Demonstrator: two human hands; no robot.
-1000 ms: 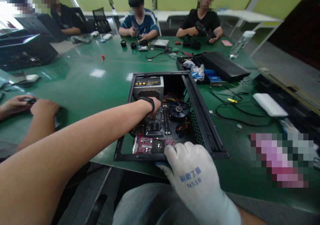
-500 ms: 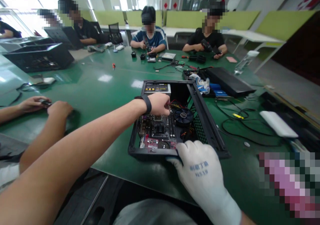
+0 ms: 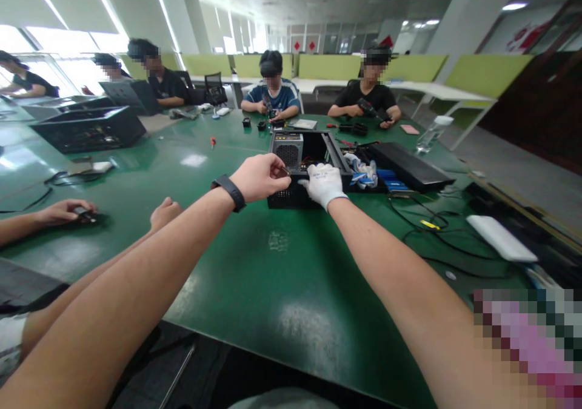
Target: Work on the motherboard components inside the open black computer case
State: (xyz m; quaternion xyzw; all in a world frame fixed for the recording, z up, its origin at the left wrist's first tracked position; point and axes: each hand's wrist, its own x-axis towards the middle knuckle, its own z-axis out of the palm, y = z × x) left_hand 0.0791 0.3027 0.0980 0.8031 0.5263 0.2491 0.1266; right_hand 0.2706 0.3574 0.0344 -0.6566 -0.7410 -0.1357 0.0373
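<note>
A black computer case (image 3: 291, 200) lies open side up across the table from me, its near wall facing me. Inside its left part shows a power supply (image 3: 289, 151) with a grille. My bare left hand (image 3: 260, 176), with a black band on the wrist, is at the case's near left corner. Its thumb and fingers are pinched around something small and dark that I cannot make out. My right hand (image 3: 325, 185), in a white glove, grips the case's near rim, fingers over the top and thumb on the outer side. Much of the case's inside is hidden.
A co-worker's hands (image 3: 77, 210) rest at the left, one on a small dark part. Right of the case are a black panel (image 3: 411, 163), gloves (image 3: 364, 171), cables (image 3: 436, 215) and a white box (image 3: 500, 238). A water bottle (image 3: 434, 135) stands behind; another case (image 3: 88, 127) is far left.
The case has moved away from me across the table, with my right hand on its rim. My left hand has come from inside the case to its near left corner. The view has tilted up.
</note>
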